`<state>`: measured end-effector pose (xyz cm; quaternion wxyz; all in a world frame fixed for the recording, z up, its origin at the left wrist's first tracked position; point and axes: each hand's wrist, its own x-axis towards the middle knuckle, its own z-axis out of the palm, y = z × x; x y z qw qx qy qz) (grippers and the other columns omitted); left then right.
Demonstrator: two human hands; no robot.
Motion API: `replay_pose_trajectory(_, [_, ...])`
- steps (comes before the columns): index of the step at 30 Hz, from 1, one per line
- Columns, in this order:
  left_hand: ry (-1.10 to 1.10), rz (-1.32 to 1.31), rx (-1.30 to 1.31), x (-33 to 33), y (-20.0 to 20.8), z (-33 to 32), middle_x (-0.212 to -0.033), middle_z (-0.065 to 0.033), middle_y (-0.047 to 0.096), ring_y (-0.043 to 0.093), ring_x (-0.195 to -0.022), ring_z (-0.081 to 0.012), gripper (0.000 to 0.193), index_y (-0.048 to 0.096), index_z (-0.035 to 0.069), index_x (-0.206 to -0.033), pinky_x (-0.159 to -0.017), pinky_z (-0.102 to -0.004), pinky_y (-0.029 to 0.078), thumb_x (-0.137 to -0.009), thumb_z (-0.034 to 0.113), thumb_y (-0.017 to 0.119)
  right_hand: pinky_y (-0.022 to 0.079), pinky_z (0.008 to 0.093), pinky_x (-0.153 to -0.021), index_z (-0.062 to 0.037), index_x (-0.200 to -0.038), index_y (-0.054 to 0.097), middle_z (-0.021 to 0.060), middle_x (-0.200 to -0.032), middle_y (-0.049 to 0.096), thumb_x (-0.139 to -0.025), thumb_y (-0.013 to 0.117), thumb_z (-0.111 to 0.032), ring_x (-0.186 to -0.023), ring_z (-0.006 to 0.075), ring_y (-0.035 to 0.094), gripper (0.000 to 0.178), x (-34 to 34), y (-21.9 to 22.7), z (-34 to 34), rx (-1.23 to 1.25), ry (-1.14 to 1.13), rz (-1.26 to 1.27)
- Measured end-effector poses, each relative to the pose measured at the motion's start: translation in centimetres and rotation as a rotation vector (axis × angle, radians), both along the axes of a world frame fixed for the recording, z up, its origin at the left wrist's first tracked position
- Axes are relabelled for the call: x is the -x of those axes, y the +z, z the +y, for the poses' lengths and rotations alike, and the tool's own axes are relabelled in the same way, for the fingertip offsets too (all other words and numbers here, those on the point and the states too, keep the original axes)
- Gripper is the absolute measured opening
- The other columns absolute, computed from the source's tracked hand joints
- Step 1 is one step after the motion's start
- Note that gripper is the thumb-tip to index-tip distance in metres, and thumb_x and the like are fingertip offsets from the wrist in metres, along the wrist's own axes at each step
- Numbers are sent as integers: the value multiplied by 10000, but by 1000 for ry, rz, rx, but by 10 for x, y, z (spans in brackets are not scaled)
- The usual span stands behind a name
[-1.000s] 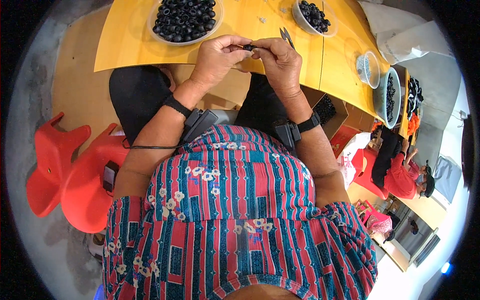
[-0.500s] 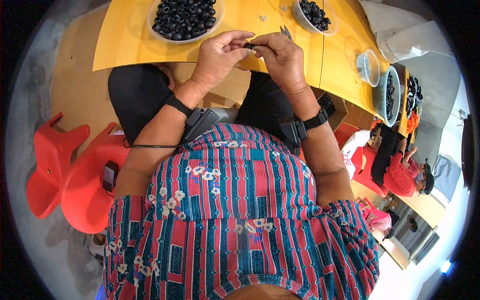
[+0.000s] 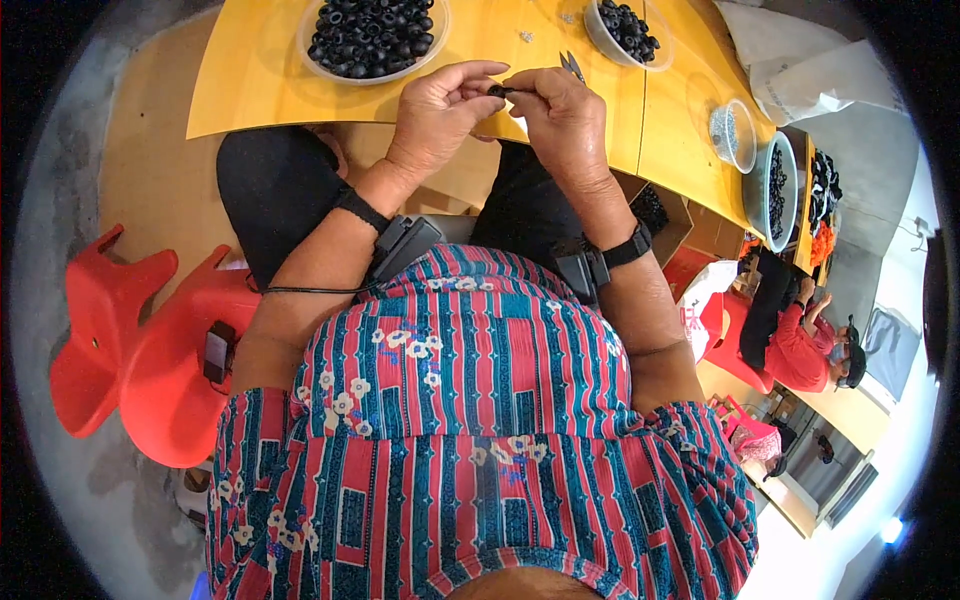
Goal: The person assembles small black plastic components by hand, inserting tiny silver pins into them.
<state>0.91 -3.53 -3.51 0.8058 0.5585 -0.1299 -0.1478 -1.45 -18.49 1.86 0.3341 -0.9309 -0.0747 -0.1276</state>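
My left hand (image 3: 435,118) pinches a small round black part (image 3: 496,91) between thumb and fingertips, above the near edge of the yellow table (image 3: 255,85). Close against it, my right hand (image 3: 563,118) has its thumb and forefinger pressed together at the part's right side. A thin dark bit shows at those fingertips, too small to name. Just beyond my right knuckles, the pointed metal tips of a cutting tool (image 3: 572,66) stick out; its other end is hidden behind the hand. Past my left hand stands a clear bowl (image 3: 310,62) heaped with black hollow parts (image 3: 372,38).
Another clear bowl (image 3: 598,38) of black parts stands at the far right. Small silvery bits (image 3: 526,36) lie between the bowls. Rightward are a small clear tub (image 3: 744,140) and a pale blue basin (image 3: 790,205). Red chairs (image 3: 175,385) stand left; co-workers (image 3: 800,345) sit right.
The black part has turned slightly between my fingertips, so its round face shows more. My right fingertips have shifted slightly; the bowls and table things stay put.
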Motion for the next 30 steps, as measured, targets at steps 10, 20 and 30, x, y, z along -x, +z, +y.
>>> replay_pose_trajectory(10, [20, -11, 93, -2, -5, -1, -907, -49, 627, 616, -806, -89, 327, 589, 31, -1141, -581, -237, 578, -817, -1, 616, 506, 338, -606, -32, -792, 648, 127, -721, 613, -711, 639, -19, -663, 279, 611, 83, -4, 7, 5, 157, 84, -77])
replay_pose_trajectory(20, [10, -26, 144, -2, -6, 1, -927, -73, 631, 641, -838, -122, 302, 564, -2, -1137, -574, -239, 578, -836, -13, 586, 516, 227, -603, 33, -835, 663, 86, -752, 656, -755, 651, 46, -667, 121, 639, 82, 6, -14, 12, -572, -107, 60])
replay_pose_trajectory(30, [80, -63, 134, -2, -9, -3, -904, -34, 602, 629, -795, -100, 272, 583, -2, -1104, -551, -233, 575, -832, -14, 583, 529, 258, -716, 74, -918, 648, 105, -792, 661, -846, 588, -14, -714, 147, 634, 129, 5, -5, 11, -675, -92, 195])
